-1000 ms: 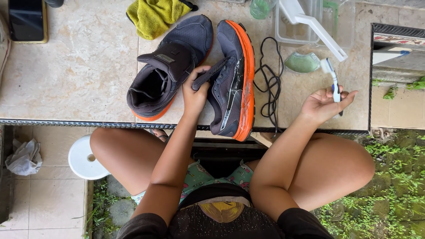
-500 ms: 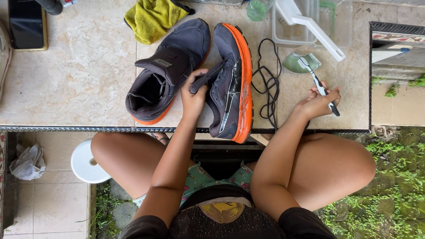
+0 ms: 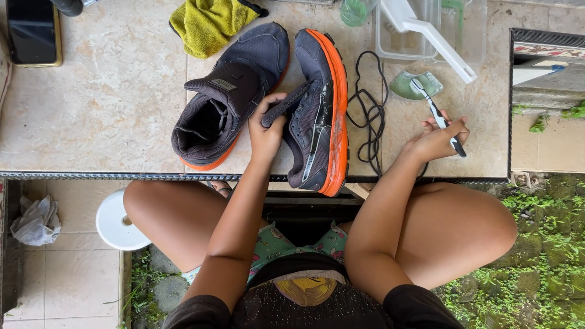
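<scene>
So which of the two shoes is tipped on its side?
The right-hand shoe, held by the left hand: its orange sole edge faces sideways. The other shoe sits upright, opening showing.

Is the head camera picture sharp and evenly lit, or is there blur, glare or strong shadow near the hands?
Head view: soft, even daylight, no hard shadows; the beige tiled ledge shows only mild sheen; the left hand on the dark grey shoe with orange sole is sharp; the right hand holding the black-and-white toothbrush is also clear; straight edges bow slightly toward the frame borders.
</scene>
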